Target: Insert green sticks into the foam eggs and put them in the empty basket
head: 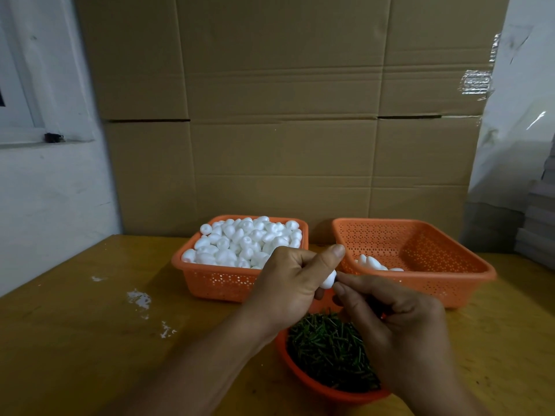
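Note:
My left hand (pixel 288 286) grips a white foam egg (pixel 328 280), its thumb raised above it. My right hand (pixel 393 328) meets the egg with pinched fingertips; whatever they hold is hidden between them. Just below both hands, an orange bowl (pixel 303 376) holds a heap of green sticks (pixel 327 349). An orange basket (pixel 222 283) at the back left is piled with foam eggs (pixel 243 241). The orange basket (pixel 444 283) at the back right holds a few eggs (pixel 372 262) in its near left corner.
A wooden table (pixel 90 340) carries everything, with white foam crumbs (pixel 139 298) on its left half. Large cardboard boxes (pixel 285 115) form a wall right behind the baskets. A stack of grey sheets (pixel 540 223) stands at the far right.

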Demonstrator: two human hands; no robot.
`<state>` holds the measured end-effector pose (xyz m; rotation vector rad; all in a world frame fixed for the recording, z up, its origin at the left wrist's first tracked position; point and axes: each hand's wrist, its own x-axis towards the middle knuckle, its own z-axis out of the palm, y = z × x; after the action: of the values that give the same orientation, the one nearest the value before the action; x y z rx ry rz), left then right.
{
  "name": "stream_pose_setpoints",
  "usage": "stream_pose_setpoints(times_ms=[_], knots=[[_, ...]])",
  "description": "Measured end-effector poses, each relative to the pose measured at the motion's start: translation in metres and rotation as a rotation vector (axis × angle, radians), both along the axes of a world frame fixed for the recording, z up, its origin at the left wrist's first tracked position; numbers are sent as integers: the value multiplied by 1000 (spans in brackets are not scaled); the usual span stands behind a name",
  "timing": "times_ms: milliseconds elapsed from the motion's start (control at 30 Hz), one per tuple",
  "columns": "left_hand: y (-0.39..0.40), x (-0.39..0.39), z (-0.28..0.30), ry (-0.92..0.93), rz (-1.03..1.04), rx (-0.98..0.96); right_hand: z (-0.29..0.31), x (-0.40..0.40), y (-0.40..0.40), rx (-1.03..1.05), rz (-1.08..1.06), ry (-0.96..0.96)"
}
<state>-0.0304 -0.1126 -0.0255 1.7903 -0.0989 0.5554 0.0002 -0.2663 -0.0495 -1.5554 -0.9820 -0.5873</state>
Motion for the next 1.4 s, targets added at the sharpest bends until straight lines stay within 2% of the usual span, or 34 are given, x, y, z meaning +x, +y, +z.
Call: stream_pose_setpoints(times_ms=[233, 367, 533, 633, 933, 1400], knots=[[0, -3, 3, -44, -13, 97, -7, 1, 6, -5, -42, 106], [-1, -3, 4, -5, -111, 21, -7, 1, 6, 16, -40, 146], [5, -7, 7, 16, -318, -109, 1, 1, 4, 89, 100, 270], [6, -7, 6, -17, -309, -87, 6, -2, 5, 112, 153, 276], [4, -8, 7, -164, -279, 48, 8, -4, 3, 172, 120, 300], [5, -14, 15, -182, -309, 124, 10, -10, 4, 208, 173, 355]])
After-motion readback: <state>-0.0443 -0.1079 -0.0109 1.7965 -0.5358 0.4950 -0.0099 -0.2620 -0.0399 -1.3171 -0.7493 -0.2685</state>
